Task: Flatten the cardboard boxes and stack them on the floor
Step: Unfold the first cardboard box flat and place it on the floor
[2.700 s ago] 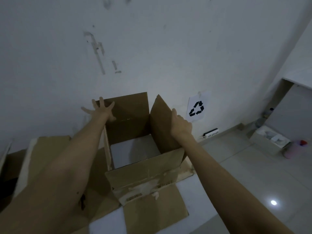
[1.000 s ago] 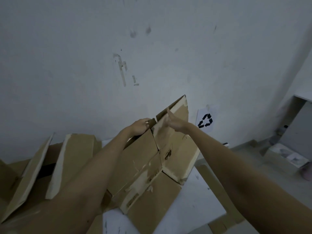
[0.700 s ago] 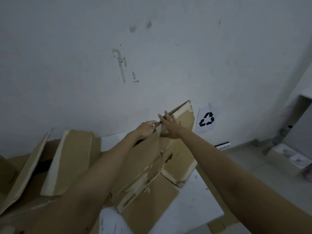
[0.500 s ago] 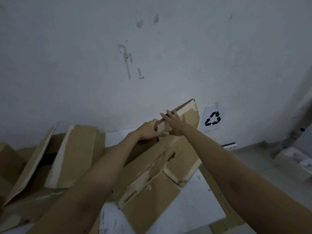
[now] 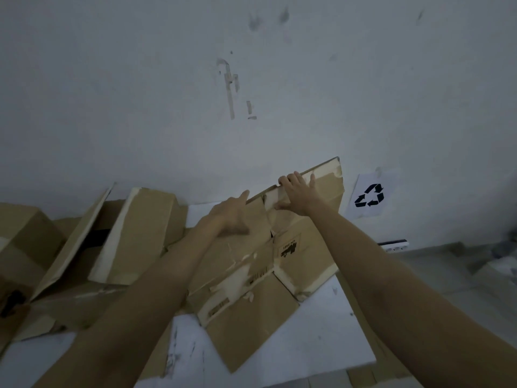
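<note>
Against the base of the white wall (image 5: 167, 93), a collapsed cardboard box (image 5: 251, 264) leans tilted, its lower flap lying on a white board (image 5: 321, 331) that covers part of the floor. Both hands meet at the box's upper edge. The right hand (image 5: 298, 196) has its fingers hooked over that edge and its thumb pressed on the near face, so it grips the box. The left hand (image 5: 232, 217) lies flat and spread on the near face just below the same edge, pressing without closing on it. The box's face shows torn tape and a small printed mark.

Beyond the board's left edge stand more boxes (image 5: 134, 233), some still open with flaps up, crowded against the wall. A paper sheet with a black recycling symbol (image 5: 369, 196) is stuck low on the wall beside the box's right corner, and a power strip (image 5: 394, 245) sits at the wall's foot. Grey floor tiles (image 5: 447, 275) show past the board's right edge.

Dim light and blur hide what lies at the far right. Both forearms cover parts of the box and board, and the leftmost boxes are cut off by the frame.
</note>
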`<state>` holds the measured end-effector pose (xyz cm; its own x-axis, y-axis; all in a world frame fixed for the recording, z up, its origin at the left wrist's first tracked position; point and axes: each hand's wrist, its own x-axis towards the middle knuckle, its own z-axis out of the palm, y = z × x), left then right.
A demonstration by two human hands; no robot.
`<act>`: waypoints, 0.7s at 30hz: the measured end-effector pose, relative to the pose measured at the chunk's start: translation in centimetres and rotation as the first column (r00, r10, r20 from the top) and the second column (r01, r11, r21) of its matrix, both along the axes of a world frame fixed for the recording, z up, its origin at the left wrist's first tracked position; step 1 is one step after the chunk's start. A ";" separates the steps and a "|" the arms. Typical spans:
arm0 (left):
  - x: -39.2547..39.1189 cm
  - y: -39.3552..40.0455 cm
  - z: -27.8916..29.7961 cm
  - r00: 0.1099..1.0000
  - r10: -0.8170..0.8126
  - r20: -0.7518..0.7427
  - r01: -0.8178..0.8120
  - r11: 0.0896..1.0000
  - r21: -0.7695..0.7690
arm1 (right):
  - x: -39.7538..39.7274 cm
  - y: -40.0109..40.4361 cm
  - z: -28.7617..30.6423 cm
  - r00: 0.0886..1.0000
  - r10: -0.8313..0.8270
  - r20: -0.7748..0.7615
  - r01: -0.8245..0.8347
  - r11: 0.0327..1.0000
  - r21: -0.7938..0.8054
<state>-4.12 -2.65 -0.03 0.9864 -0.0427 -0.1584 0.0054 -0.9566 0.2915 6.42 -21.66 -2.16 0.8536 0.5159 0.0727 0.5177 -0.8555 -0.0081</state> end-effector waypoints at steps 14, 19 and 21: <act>0.0 -3.0 -0.6 0.934 0.160 0.320 -0.226 0.957 0.183 | -0.2 -1.4 -0.5 0.917 0.297 0.267 -0.294 0.954 -0.052; -1.7 -4.9 -1.7 0.885 0.079 0.458 -0.260 0.901 0.347 | -0.6 0.7 -3.4 0.886 0.313 0.341 -0.313 0.948 -0.057; -2.7 -4.4 -3.5 0.855 0.026 0.518 -0.295 0.846 0.445 | -0.6 1.3 -3.7 0.885 0.306 0.352 -0.327 0.945 0.000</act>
